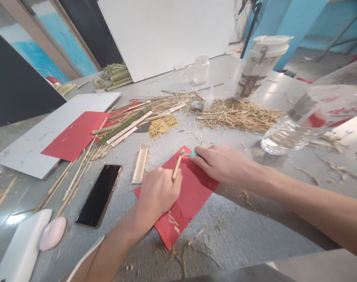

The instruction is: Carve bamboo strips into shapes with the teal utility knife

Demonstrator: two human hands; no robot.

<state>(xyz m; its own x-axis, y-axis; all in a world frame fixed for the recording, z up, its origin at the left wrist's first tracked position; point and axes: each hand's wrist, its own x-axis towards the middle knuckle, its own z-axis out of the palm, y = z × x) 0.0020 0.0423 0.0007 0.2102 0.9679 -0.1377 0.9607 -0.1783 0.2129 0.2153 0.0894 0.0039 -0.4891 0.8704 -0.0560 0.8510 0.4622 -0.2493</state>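
Observation:
My left hand is closed around a short thin wooden stick, which points up and away from me. At the stick's far end is the thin metal tip of a small teal-handled craft knife, gripped in my right hand. Most of the knife's handle is hidden by the fingers. Both hands are over a sheet of red paper on the grey table, with pale shavings scattered on its near part. A flat pale bamboo strip lies just beyond my left hand.
A phone and a pink oval object lie at left. Farther back are another red sheet, green and pale strips and straw. A clear bottle and a lidded cup stand at right.

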